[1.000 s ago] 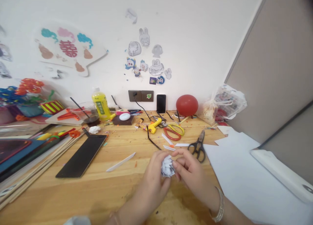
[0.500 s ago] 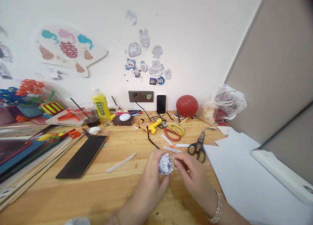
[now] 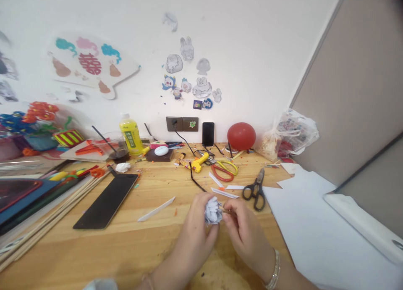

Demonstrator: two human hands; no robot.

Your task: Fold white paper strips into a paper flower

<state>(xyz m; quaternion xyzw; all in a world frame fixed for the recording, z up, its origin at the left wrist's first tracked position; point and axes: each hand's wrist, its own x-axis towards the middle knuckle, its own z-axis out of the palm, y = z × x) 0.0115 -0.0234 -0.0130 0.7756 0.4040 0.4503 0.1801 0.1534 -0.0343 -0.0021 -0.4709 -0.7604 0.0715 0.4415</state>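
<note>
A ruffled white paper flower (image 3: 213, 210) is held in my left hand (image 3: 199, 222), whose fingers and thumb curl round its left side. My right hand (image 3: 244, 227) is closed at the flower's right edge. Between its thumb and fingertips is a thin tan stick (image 3: 222, 208), whose tip meets the paper layers; most of it is hidden by the fingers. Just beyond the hands lie several white paper strips (image 3: 224, 193) and black-handled scissors (image 3: 256, 191). Another paper strip (image 3: 156, 209) rests to the left.
A yellow glue gun (image 3: 199, 163), red-and-yellow-handled scissors (image 3: 224, 172) and a red balloon (image 3: 241, 136) are toward the wall. At left are a black tablet-like slab (image 3: 107, 201), a cup of dark liquid (image 3: 118, 151) and a drink bottle (image 3: 131, 135). White paper sheets (image 3: 321, 222) cover the right.
My right hand has shifted slightly, its wrist moving a little left and down while its fingertips stay at the flower. The left hand keeps hold of the flower in nearly the same place.
</note>
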